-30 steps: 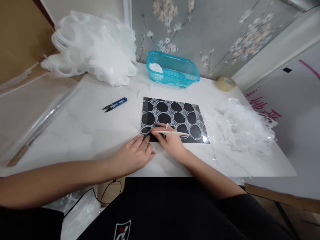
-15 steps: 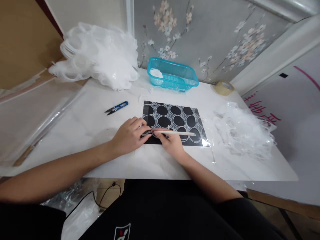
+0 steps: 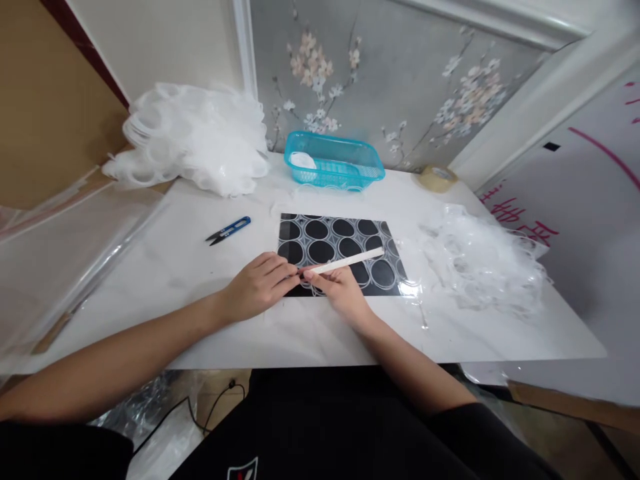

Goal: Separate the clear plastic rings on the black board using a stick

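My right hand (image 3: 343,290) is closed on a slim white stick (image 3: 357,258), whose far end points right and slightly up. My left hand (image 3: 263,285) has its fingers pinched close against the right fingertips; what lies between them is too small to make out. Thin clear loops hang just below the meeting fingertips. Under and behind both hands lies a black sheet (image 3: 345,228) with rows of white-outlined ovals. Blue-handled thread snips (image 3: 234,228) rest on the table to the left, apart from my hands.
A blue plastic basket (image 3: 367,155) holding a white roll (image 3: 302,161) stands at the back. Piles of clear plastic rings lie at back left (image 3: 200,140) and right (image 3: 480,260). A tape roll (image 3: 437,179) sits back right. Clear plastic sheeting (image 3: 65,247) covers the left side.
The white stick's far end has swung upward, from nearly level to slanting. Both hands stay together at the fingertips. The camera view has shifted a little.
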The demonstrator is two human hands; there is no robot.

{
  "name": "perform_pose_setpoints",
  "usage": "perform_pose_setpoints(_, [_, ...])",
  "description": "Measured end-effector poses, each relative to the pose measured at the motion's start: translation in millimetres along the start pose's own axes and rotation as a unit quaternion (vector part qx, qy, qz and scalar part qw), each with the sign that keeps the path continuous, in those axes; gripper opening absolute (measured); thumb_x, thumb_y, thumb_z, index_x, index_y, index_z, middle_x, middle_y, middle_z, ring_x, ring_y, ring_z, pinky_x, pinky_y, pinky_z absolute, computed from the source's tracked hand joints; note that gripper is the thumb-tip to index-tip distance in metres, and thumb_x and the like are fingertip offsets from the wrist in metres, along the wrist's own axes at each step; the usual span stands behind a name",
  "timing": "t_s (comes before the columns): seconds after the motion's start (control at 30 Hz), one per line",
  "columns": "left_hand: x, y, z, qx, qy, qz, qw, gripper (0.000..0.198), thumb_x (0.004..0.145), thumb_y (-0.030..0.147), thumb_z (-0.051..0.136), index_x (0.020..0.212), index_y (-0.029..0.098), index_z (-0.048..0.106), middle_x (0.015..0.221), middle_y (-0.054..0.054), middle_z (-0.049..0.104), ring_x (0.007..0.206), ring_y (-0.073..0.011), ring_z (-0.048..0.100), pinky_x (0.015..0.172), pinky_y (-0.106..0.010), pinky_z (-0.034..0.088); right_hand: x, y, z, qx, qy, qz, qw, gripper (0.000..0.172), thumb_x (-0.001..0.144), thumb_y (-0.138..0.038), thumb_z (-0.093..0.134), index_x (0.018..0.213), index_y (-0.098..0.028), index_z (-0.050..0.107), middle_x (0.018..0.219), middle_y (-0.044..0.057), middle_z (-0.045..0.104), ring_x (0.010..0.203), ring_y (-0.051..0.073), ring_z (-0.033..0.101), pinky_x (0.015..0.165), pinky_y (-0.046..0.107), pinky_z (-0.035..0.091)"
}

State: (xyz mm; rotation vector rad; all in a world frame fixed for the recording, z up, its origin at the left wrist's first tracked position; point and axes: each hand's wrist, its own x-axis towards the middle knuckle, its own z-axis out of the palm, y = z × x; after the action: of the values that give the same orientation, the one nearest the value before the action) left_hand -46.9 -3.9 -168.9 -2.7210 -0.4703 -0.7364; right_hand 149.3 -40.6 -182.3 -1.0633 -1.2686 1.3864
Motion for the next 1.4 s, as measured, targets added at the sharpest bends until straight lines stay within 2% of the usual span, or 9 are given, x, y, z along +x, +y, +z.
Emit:
perform_pose_setpoints(0.27, [5,4,-7.7,-0.109,0.028,-0.037,0.993,0.008,0.089,0.014,0.05,0.088,0.015,0.057,0.087,-0.008,0.06,0.082,-0.0184,0.053,0.076,-0.034,0.047,6,-2,-7,-0.279,0.031,-0.123,0.952,0.019,0.085,-0.023,0.055,0.085,-0.023,0.074,0.093,0.006,0.075,0.091,0.025,0.069,0.085,0.043,0.05])
perform_pose_setpoints(0.43, [3,-1,-12.5,-0.196,-0.028,-0.022,0.98,0.015,0.089,0.012,0.043,0.085,0.015,0.057,0.087,-0.009,0.058,0.084,-0.0192,0.052,0.079,-0.036,0.046,57,-37,-82,-0.26,0.22,-0.141,0.93,0.01,0.077,-0.025,0.064,0.074,-0.02,0.073,0.086,0.005,0.075,0.095,0.025,0.067,0.09,0.038,0.045])
perform_pose_setpoints(0.57, [0,-2,-11.9,-0.208,-0.036,-0.044,0.977,0.012,0.089,0.016,0.046,0.09,0.016,0.058,0.09,-0.009,0.059,0.085,-0.0194,0.053,0.08,-0.037,0.046,82,-62,-122,-0.179,0.265,-0.124,0.939,0.013,0.075,-0.026,0.067,0.068,-0.015,0.07,0.071,0.008,0.072,0.085,0.023,0.068,0.084,0.036,0.048])
perform_pose_setpoints(0.7, [6,-1,-14.7,-0.203,0.012,-0.124,0.971,0.032,0.087,0.026,0.06,0.117,0.019,0.051,0.106,-0.01,0.058,0.098,-0.0215,0.055,0.086,-0.036,0.047,79,-83,-104,0.101,0.135,-0.03,0.985,0.014,0.075,-0.027,0.07,0.077,-0.013,0.07,0.076,0.007,0.072,0.076,0.016,0.068,0.083,0.03,0.052])
perform_pose_setpoints(0.93, [94,-26,-45.1,-0.301,0.133,-0.347,0.878,0.039,0.091,0.038,0.051,0.128,0.027,0.043,0.128,-0.008,0.052,0.114,-0.0217,0.053,0.094,-0.037,0.046,57,-143,-77,0.38,-0.085,0.055,0.92,0.013,0.074,-0.019,0.073,0.085,-0.015,0.067,0.081,0.001,0.072,0.072,0.011,0.07,0.074,0.022,0.058])
perform_pose_setpoints(1.1, [138,-47,-8.9,-0.302,-0.16,-0.362,0.867,0.06,0.07,0.049,0.071,0.122,0.023,0.053,0.125,-0.009,0.057,0.115,-0.0291,0.053,0.095,-0.043,0.043,42,-171,-112,0.421,-0.059,-0.029,0.905,0.007,0.079,-0.02,0.068,0.085,-0.019,0.066,0.091,0.0,0.072,0.074,0.011,0.07,0.073,0.025,0.059])
perform_pose_setpoints(1.2, [142,-48,37.2,-0.291,-0.216,-0.354,0.862,0.051,0.051,0.037,0.084,0.096,0.021,0.065,0.105,-0.006,0.065,0.109,-0.031,0.056,0.093,-0.041,0.042,38,-177,-141,0.409,-0.009,-0.07,0.91,0.004,0.081,-0.021,0.064,0.084,-0.019,0.066,0.079,-0.001,0.07,0.067,0.009,0.068,0.071,0.024,0.058])
perform_pose_setpoints(1.3, [148,-45,67.6,-0.289,-0.25,-0.35,0.855,0.017,0.063,0.025,0.077,0.069,0.018,0.063,0.07,0.0,0.062,0.082,-0.0212,0.062,0.078,-0.033,0.047,42,-181,-166,0.412,0.042,-0.099,0.905,0.007,0.085,-0.02,0.059,0.084,-0.019,0.066,0.064,-0.004,0.064,0.054,0.005,0.061,0.065,0.021,0.057])
perform_pose_setpoints(1.4, [164,-48,70.5,-0.284,-0.308,-0.338,0.843,0.019,0.077,0.024,0.07,0.064,0.014,0.059,0.059,0.003,0.056,0.061,-0.0123,0.056,0.065,-0.027,0.048,49,-184,-183,0.452,0.084,-0.083,0.884,0.016,0.089,-0.02,0.052,0.08,-0.019,0.065,0.057,-0.005,0.058,0.05,0.004,0.056,0.061,0.019,0.055])
